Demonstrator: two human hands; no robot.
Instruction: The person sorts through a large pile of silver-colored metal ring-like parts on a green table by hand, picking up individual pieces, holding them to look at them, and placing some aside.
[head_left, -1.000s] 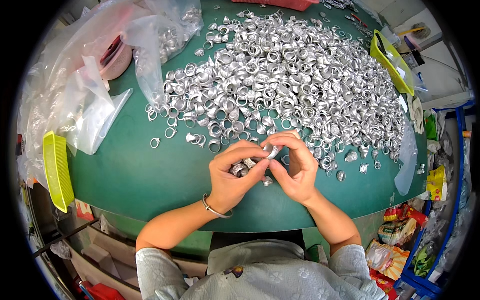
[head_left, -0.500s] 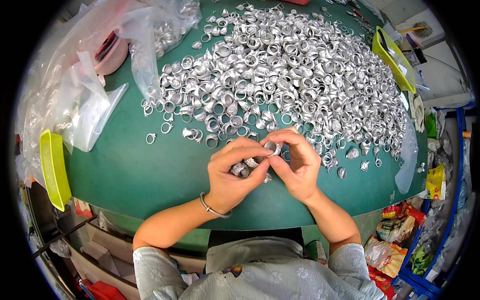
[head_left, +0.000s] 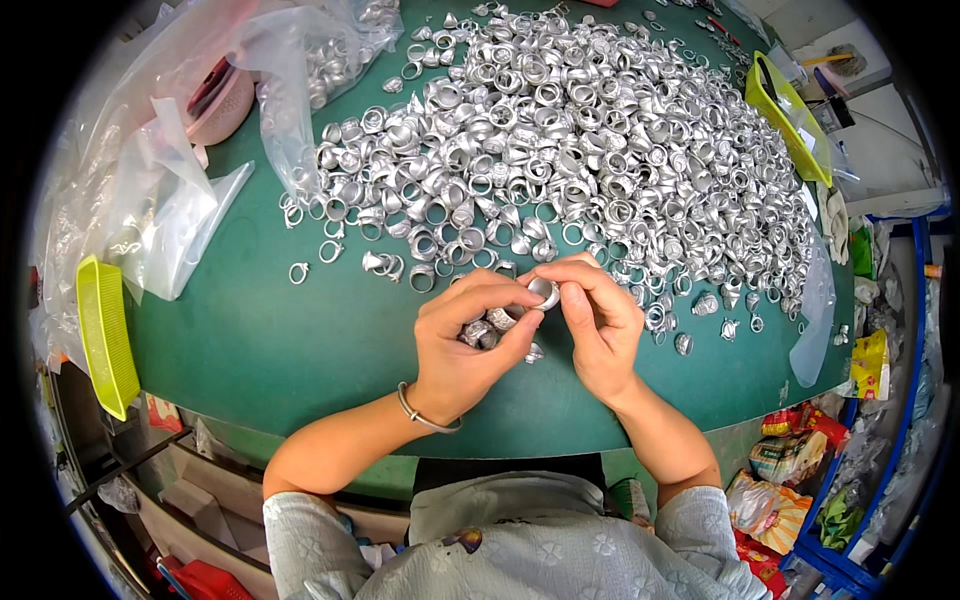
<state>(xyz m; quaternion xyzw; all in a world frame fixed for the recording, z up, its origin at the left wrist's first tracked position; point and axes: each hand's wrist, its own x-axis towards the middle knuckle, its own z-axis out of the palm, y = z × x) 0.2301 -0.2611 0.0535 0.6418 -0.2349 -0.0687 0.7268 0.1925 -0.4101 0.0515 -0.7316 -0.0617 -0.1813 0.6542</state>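
A silver ring point(head_left: 543, 292) is up between the two hands, over the near part of the green bench point(head_left: 250, 345). The left hand point(head_left: 450, 355) pinches it at its near left side, with the thumb and first finger. That hand also has more rings point(head_left: 480, 335) tucked under its bent fingers. The right hand point(head_left: 605, 345) has a finger bent over the far side of the ring, and its thumb stands up just to the right of it. I cannot tell how hard that finger presses, or if it only touches.

The ring looks like metal, so it is likely stiff and will not squash. It is small, so I think it is light. Its shiny, round side may be slippery and could roll out of a loose pinch. It does not look easy to break. A good place to hold it is the plain band, with one fingertip on each side, or one in the hole and one outside. On the far side, the big heap of rings point(head_left: 600, 150) looks tangled, so a lone ring point(head_left: 299, 272) on the left seems easier to pick up.
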